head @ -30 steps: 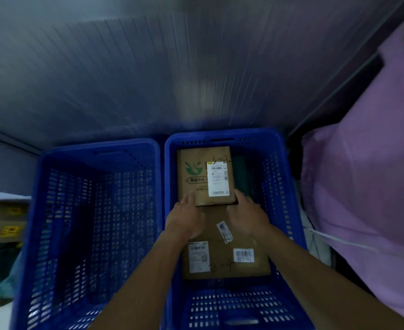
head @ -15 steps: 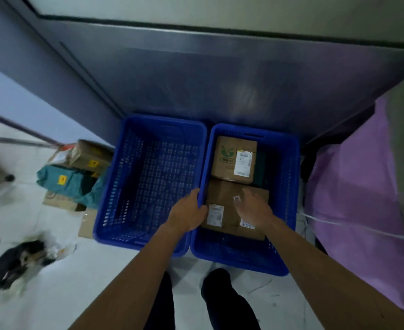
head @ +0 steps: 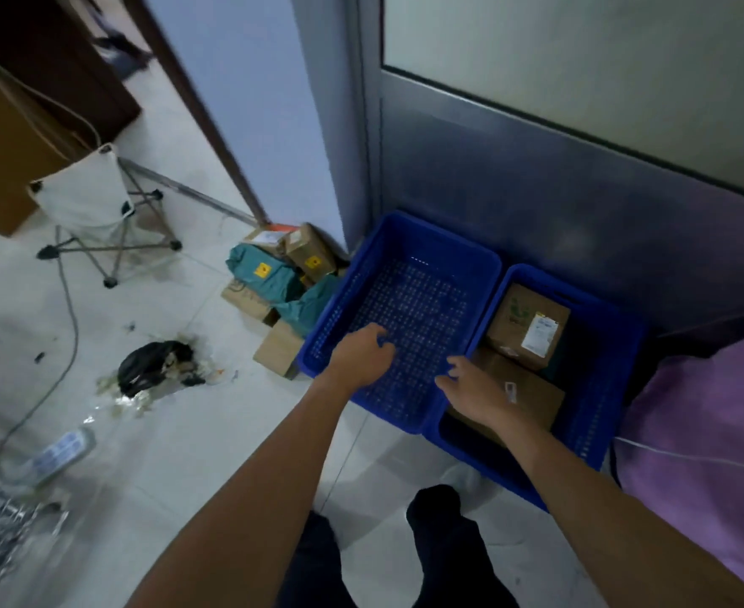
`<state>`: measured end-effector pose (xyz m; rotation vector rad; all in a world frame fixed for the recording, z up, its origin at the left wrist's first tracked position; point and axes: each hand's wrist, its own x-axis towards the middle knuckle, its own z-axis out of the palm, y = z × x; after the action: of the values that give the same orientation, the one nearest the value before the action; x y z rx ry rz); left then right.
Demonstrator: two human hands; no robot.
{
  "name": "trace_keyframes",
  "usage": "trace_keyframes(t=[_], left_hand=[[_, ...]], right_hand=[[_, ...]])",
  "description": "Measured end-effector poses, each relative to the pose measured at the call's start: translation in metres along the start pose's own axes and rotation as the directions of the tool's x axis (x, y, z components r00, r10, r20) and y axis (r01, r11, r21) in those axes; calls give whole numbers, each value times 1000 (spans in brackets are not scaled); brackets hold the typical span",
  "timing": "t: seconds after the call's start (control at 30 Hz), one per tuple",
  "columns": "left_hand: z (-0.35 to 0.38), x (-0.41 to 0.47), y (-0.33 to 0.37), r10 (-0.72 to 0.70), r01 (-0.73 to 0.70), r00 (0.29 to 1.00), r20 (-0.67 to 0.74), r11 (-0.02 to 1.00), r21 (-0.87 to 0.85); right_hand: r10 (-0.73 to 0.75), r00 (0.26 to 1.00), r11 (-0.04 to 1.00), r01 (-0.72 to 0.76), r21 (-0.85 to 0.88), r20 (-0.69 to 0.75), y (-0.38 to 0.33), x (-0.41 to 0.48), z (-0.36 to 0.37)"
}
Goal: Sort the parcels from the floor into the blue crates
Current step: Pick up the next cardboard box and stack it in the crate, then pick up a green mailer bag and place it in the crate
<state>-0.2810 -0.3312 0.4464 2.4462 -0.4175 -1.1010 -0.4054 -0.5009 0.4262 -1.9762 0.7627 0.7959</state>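
Two blue crates stand side by side against a metal door. The left crate holds nothing. The right crate holds a brown box with a white label and a flat brown parcel in front of it. My left hand hovers over the left crate with fingers apart, holding nothing. My right hand is above the wall between the crates, open and empty. A pile of parcels, green bags and brown boxes, lies on the floor left of the crates.
A purple sack stands right of the crates. A folding stool, a black rubbish bag, a cable and a power strip lie on the tiled floor to the left. My feet are in front of the crates.
Both hands have left the flat parcel in the right crate and moved left over the left crate. My view has pulled back and turned left toward the floor pile.
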Motion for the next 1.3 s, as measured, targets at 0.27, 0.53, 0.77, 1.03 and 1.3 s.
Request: trace_keyframes(t=[0.27,0.53,0.77,1.03,1.3], left_hand=[[-86,-89,-104,19,-26,998,-65,993,-118],[-148,-119,-187,-72,47,992,-106,974,-224],[-179,-66,-220,-152,139,987,-46,965,-222],[-214,3,-249,-274,263,961,-33,945,-193],[-233,83,-292,-283,277,959,-18,949,-147]], right_hand=[[-23,995,999,25,23,-93,-127,-37,91],[-38,997,999,36,-36,-62,-194,-42,147],[42,999,995,-44,-87,-29,-198,0,155],[98,994,986,-89,-144,57,-231,87,166],[160,977,981,-141,-136,139,-275,167,181]])
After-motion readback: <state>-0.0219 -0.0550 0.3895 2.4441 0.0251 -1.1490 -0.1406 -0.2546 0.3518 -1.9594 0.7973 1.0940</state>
